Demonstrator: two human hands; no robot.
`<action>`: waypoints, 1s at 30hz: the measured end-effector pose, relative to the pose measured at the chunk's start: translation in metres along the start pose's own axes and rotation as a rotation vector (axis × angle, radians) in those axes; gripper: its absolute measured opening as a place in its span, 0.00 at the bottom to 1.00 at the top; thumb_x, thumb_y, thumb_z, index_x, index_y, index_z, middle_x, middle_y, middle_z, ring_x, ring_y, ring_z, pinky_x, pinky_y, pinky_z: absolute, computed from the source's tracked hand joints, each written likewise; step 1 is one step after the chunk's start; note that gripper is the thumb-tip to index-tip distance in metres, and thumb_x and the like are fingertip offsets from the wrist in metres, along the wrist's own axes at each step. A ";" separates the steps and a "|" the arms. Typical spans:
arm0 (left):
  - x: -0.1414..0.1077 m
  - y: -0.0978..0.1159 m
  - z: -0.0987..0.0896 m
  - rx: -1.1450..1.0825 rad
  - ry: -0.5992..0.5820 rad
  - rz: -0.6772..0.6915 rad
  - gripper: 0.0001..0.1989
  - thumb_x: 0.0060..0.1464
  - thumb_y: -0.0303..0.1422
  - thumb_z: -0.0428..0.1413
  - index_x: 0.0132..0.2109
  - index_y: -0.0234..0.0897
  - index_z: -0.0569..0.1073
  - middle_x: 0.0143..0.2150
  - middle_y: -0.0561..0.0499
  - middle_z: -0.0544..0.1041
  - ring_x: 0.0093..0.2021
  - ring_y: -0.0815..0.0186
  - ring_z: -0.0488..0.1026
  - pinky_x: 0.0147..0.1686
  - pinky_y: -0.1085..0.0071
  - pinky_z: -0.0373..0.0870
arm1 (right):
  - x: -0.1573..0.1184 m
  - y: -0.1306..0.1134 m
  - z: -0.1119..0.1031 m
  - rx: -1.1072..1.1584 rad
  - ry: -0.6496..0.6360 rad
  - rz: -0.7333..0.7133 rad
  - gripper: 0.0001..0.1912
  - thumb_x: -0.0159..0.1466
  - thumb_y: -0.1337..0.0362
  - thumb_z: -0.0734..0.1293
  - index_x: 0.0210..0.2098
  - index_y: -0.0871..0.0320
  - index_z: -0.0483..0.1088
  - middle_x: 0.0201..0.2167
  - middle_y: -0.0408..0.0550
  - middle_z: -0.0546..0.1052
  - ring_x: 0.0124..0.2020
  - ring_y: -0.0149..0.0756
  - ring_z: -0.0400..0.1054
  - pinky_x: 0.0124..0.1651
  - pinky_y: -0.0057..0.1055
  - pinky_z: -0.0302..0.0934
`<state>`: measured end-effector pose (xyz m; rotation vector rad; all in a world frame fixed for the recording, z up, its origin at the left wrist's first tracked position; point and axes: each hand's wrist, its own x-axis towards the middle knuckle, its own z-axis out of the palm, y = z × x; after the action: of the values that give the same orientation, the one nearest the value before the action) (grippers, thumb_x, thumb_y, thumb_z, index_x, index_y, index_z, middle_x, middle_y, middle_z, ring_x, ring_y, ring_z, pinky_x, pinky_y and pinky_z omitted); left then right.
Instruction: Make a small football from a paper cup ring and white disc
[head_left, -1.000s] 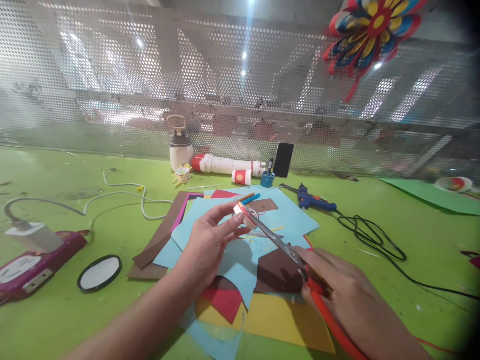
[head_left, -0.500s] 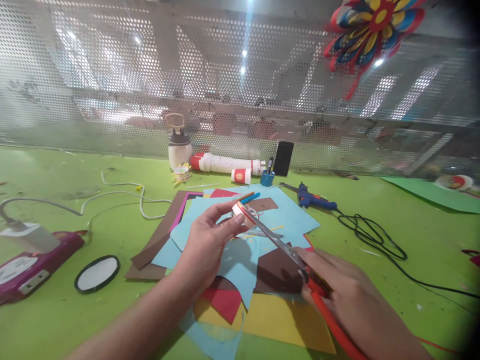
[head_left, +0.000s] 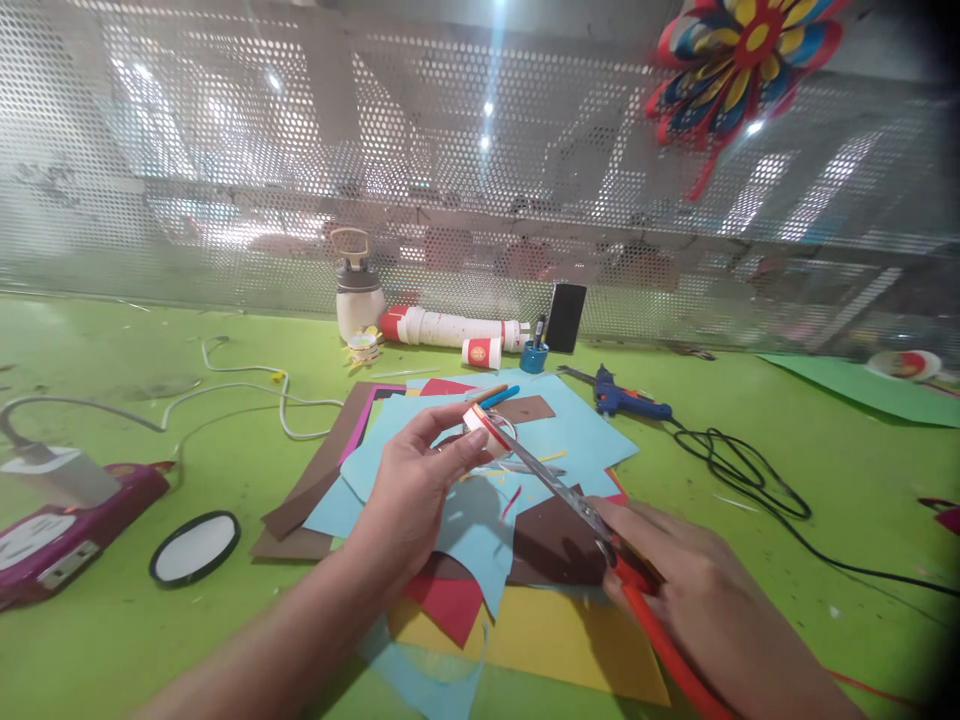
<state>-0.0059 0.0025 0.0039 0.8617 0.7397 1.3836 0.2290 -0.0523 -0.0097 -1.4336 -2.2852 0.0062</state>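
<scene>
Between the thumb and fingers of my left hand (head_left: 420,465) is a small white paper ring (head_left: 489,431) with a red edge. My right hand (head_left: 675,570) is closed round the orange handles of the scissors (head_left: 555,484), whose blades reach the ring's right side. Under both hands lie light blue paper sheets (head_left: 585,425), dark brown paper (head_left: 559,540), red paper (head_left: 452,605) and yellow paper (head_left: 570,645). A small red paper scrap (head_left: 511,503) shows just below the blades. Behind the ring are blue and orange pens (head_left: 499,397).
A blue glue gun (head_left: 630,395) with a black cable lies at the right. Farther back are a paper cup (head_left: 481,353), a spray bottle (head_left: 360,300) and a phone (head_left: 565,317). At the left are a purple power strip (head_left: 97,520) and a black-rimmed disc (head_left: 195,549).
A small red scrap now shows over the blue paper below the scissors. The ring has tilted slightly in my left hand, and the blades look closer together.
</scene>
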 end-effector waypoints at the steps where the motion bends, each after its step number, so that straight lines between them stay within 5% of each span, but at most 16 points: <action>1: 0.000 0.000 0.000 -0.007 0.008 0.010 0.13 0.51 0.33 0.67 0.44 0.36 0.78 0.41 0.47 0.83 0.40 0.62 0.80 0.45 0.65 0.75 | 0.000 0.000 0.000 -0.001 -0.001 0.005 0.18 0.60 0.71 0.59 0.46 0.58 0.75 0.32 0.51 0.80 0.30 0.42 0.75 0.33 0.36 0.70; 30: 0.000 0.000 -0.002 0.023 -0.071 -0.012 0.16 0.53 0.34 0.65 0.49 0.38 0.78 0.43 0.45 0.84 0.45 0.58 0.80 0.47 0.63 0.73 | 0.001 -0.004 -0.004 0.011 -0.046 0.051 0.21 0.60 0.72 0.60 0.51 0.59 0.74 0.35 0.53 0.79 0.34 0.43 0.74 0.38 0.38 0.70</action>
<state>-0.0071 0.0026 0.0030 0.9182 0.7063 1.3301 0.2263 -0.0543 -0.0052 -1.5007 -2.2810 0.0683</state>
